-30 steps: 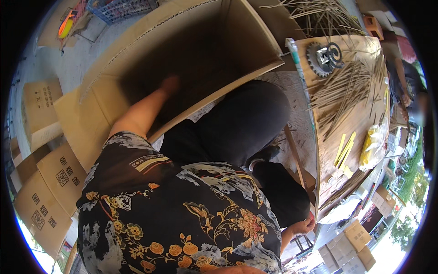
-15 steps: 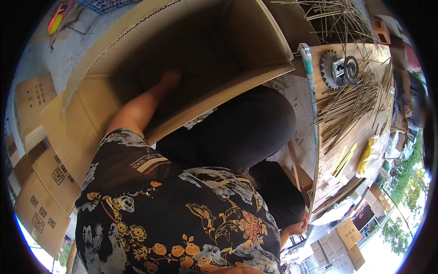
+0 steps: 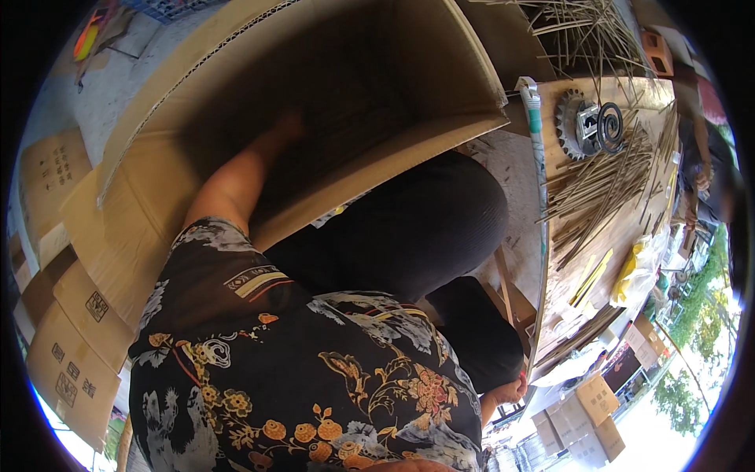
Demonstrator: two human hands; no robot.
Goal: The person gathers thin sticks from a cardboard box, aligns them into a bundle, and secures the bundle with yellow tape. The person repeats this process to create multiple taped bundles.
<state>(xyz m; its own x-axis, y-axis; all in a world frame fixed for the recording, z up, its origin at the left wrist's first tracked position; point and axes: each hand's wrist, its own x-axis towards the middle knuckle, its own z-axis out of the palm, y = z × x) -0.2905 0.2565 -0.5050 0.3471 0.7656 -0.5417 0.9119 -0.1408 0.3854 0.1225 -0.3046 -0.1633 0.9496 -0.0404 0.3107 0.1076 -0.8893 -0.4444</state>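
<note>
Hands are apart, grips indeterminable: left hand (image 3: 289,127) deep inside the shadowed cardboard box (image 3: 429,55), forearm (image 3: 232,185) best held off its rim (image 3: 393,172), right hand (image 3: 507,391) beside the trouser leg (image 3: 481,338).

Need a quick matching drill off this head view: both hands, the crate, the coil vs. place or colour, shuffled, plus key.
1. left hand
2. crate
3. coil
4. right hand

A. black, next to the toothed wheel
B. inside the large open box
C. near the lower end of the table
D. blue, at the picture's top edge

Pairs: 1-B, 2-D, 3-A, 4-C
</note>
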